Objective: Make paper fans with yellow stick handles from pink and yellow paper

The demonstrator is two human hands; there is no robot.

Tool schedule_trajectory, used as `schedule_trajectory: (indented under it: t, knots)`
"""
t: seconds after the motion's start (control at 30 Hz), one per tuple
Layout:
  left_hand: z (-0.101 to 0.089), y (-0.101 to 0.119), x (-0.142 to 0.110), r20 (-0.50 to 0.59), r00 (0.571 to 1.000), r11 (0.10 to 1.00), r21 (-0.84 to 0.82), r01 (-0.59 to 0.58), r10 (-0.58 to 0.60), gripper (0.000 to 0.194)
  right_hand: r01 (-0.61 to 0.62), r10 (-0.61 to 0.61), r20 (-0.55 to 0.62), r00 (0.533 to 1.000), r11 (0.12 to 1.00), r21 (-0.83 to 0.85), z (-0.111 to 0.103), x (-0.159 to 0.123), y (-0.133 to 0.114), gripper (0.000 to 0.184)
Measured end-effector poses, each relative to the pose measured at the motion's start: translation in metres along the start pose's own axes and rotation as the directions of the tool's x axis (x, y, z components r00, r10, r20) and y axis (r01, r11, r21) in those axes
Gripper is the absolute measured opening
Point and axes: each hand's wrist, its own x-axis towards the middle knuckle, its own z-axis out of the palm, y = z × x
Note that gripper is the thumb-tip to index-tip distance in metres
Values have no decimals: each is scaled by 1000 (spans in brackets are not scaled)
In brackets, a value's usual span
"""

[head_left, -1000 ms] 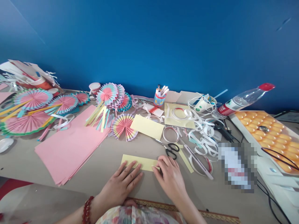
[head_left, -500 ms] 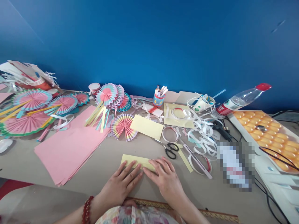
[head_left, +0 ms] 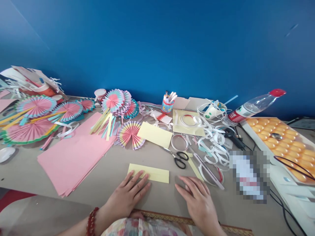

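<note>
A narrow strip of yellow paper point(head_left: 158, 174) lies on the grey table in front of me. My left hand point(head_left: 128, 191) rests over its left part, fingers spread and fingertips on the paper. To the right of the strip, apart from it, my right hand point(head_left: 198, 198) hovers or rests near the table with its fingers loosely extended and nothing in them. Beyond the strip lie black-handled scissors point(head_left: 180, 159), a larger yellow sheet point(head_left: 155, 134) and a pleated paper fan point(head_left: 131, 135) in pink and yellow.
Pink sheets point(head_left: 73, 160) are stacked at left, with several paper rosettes point(head_left: 36, 109) behind. Curled white strips point(head_left: 216, 144), a tape roll point(head_left: 179, 142) and a glue gun point(head_left: 235, 137) lie at right. A plastic bottle point(head_left: 256, 106) leans near the blue wall point(head_left: 157, 46).
My right hand slid left along the yellow strip, then moved off it to the right, uncovering its right end. My left hand has stayed in place on the paper.
</note>
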Motion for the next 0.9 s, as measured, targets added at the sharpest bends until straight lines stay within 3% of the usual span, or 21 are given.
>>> schedule_trajectory:
  t: [0.07, 0.2, 0.4, 0.57, 0.7, 0.9]
  knots:
    - [-1, 1, 0, -6, 1000, 1000, -2, 1, -1, 93, 20, -20, 17, 1000, 1000, 12, -3, 6, -8, 41]
    - [-1, 1, 1, -16, 1000, 1000, -8, 10, -10, 95, 202, -195, 221, 956, 979, -9, 4, 25, -25, 49]
    - [-6, -1, 1, -1, 1000, 1000, 1, 12, -12, 92, 295, -266, 351, 898, 955, -29, 22, 27, -24, 80]
    - [-22, -3, 19, 31, 999, 998, -50, 42, -41, 89, 277, -259, 365, 894, 961, 2, 20, 23, -20, 85]
    - [-24, -6, 34, 39, 999, 993, -116, 2, 3, 93, 303, -281, 357, 891, 953, -6, 19, 25, -20, 81]
    - [-25, -21, -5, 70, 994, 980, -178, 92, -81, 88, 302, -280, 334, 900, 953, -14, 18, 26, -19, 76]
